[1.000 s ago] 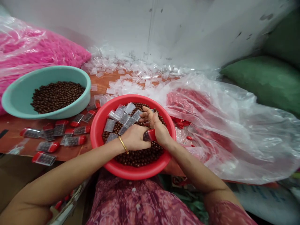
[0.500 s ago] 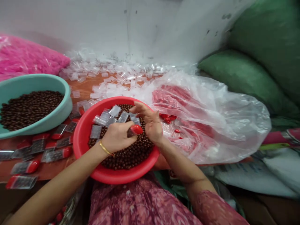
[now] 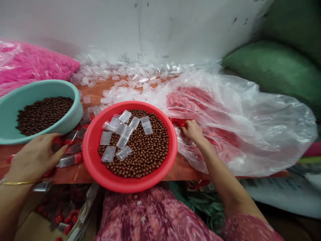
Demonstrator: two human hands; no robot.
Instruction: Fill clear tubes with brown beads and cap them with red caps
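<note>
My left hand [image 3: 35, 155] is over the left of the table, thumb and fingers apart around a dark red cap [image 3: 56, 144] among the filled containers. These are small, flat and clear, with red caps, like this filled container [image 3: 71, 160]. On the right, my right hand [image 3: 194, 132] reaches to the mouth of a clear plastic bag [image 3: 240, 100] of red caps, its fingertips bent onto the red caps [image 3: 179, 122]. Between my hands stands a red basin [image 3: 130, 186] of brown beads [image 3: 142, 154], with several clear flat containers [image 3: 125, 136] lying on top.
A turquoise basin [image 3: 75, 115] of brown beads stands at left, before a bag of pink pieces [image 3: 37, 63]. Clear containers [image 3: 140, 78] lie scattered along the wall. Green sacks [image 3: 273, 67] sit at right. Below the table edge, an open box [image 3: 82, 211] holds red-capped containers.
My left hand has moved from above the red basin to the filled containers at left, carrying a red-capped container away. My right hand has moved right, from the basin to the red caps.
</note>
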